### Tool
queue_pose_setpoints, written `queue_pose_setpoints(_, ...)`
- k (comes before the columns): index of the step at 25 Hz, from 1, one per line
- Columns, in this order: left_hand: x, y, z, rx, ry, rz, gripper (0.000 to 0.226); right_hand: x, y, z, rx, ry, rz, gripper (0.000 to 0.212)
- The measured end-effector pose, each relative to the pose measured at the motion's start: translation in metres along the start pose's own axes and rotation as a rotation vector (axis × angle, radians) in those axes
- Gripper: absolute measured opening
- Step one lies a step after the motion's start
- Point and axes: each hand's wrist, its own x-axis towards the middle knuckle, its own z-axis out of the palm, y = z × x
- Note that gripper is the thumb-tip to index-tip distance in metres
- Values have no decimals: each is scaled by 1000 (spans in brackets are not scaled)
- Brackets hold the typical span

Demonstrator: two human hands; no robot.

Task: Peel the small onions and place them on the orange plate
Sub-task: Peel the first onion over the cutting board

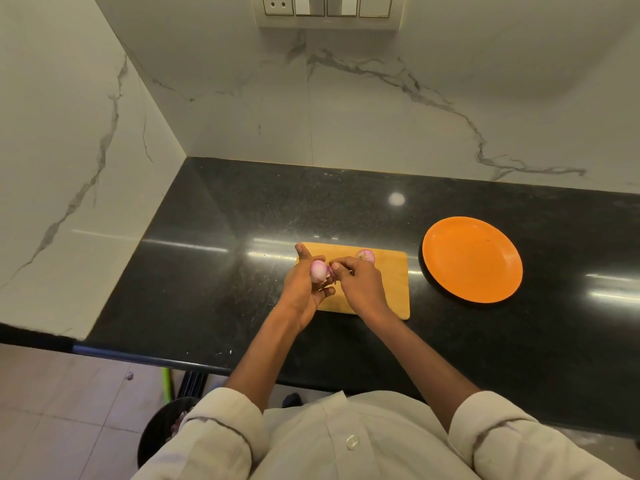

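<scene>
A big black counter (346,209) fills the middle of the frame, with white marble walls (381,109) above it. Near the middle sits a wooden cutting board (394,271). To the right of the board, well apart from the hands, lies the orange plate (472,259). Nothing is on the plate, so no onion is done and put there yet.

At the bottom left of the frame, down on the floor, a dark bin (156,434) peeks out beside the person's pale shirt.

The job looks like it is near the start. One small onion (319,270) is up in the hands, over the left end of the board. It looks pale pink and shiny, so I think some skin is off, but I cannot tell if it is all off. A second onion (366,255) rests on the board at its far edge, just behind the right hand. It waits for its turn.

The left hand (304,289) has its fingers curled round the first onion, with the thumb sticking up. The right hand (360,284) comes in from the right, and its fingertips (335,266) pinch at the side of that same onion, as if to pull skin away. Both arms reach forward from the bottom of the frame.
</scene>
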Motion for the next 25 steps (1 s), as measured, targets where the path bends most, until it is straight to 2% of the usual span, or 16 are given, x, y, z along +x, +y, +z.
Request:
queue_pose_setpoints(3,-1,6,-1,13,-19,6,56,0,-1,-1,75,4,-4,20)
queue_pose_setpoints(7,0,2,-7,129,-47,88,62,2,-3,-5,191,-14,-35,17)
queue_pose_setpoints(10,4,2,-9,176,-79,97,56,0,-7,-6,201,-27,-90,20)
queue_pose_setpoints(16,9,3,-9,256,-94,147,61,-3,-9,-7,-11,66,-307,27)
queue_pose_setpoints(19,5,3,-6,318,-88,186,61,-6,-11,-6,-37,79,-318,40)
queue_pose_setpoints(22,0,2,0,361,-93,202,46,-5,-16,-2,-84,90,-244,14)
queue_pose_setpoints(25,-4,4,5,370,-117,211,38,-3,-19,-2,-122,90,-195,6)
